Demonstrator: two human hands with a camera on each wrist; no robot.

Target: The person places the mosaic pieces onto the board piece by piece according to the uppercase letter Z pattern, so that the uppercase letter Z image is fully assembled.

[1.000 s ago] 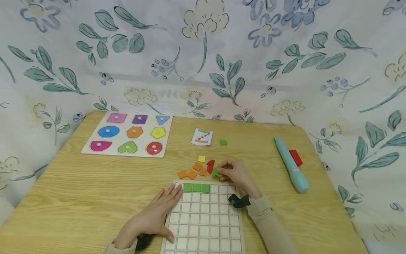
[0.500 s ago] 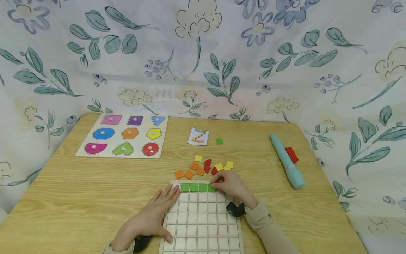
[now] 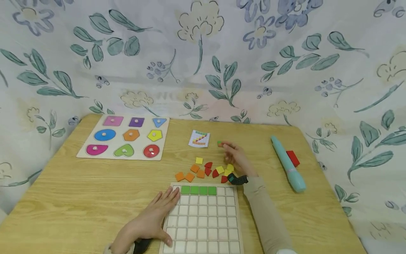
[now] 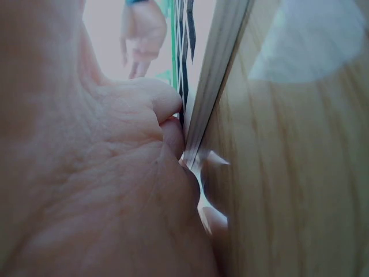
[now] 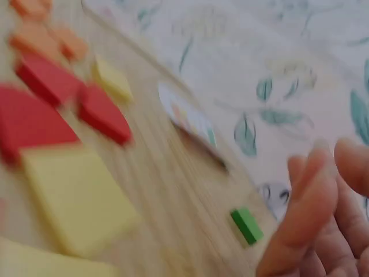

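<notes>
My left hand (image 3: 150,220) lies with straight fingers on the left edge of a wooden grid board (image 3: 200,211); the left wrist view shows its palm close to the board's side (image 4: 210,75). Several green square tiles (image 3: 198,190) sit in a row in the board's top cells. Beyond the board, my right hand (image 3: 236,157) reaches over the table to a single green square tile (image 3: 219,144). In the right wrist view that tile (image 5: 247,225) lies on the wood, just beside the fingers (image 5: 308,213), which are parted and hold nothing.
Loose orange tiles (image 3: 189,177), red wedge tiles (image 3: 208,171) and yellow squares (image 3: 198,161) lie behind the board. A pattern card (image 3: 199,138) is farther back. A knobbed shape puzzle (image 3: 123,137) stands left; a teal tapered object (image 3: 288,164) and red block (image 3: 293,158) lie right.
My right hand set a green tile into the top row beside the others and let go. It then moved away from me toward the remote green tile. The left hand stayed put.
</notes>
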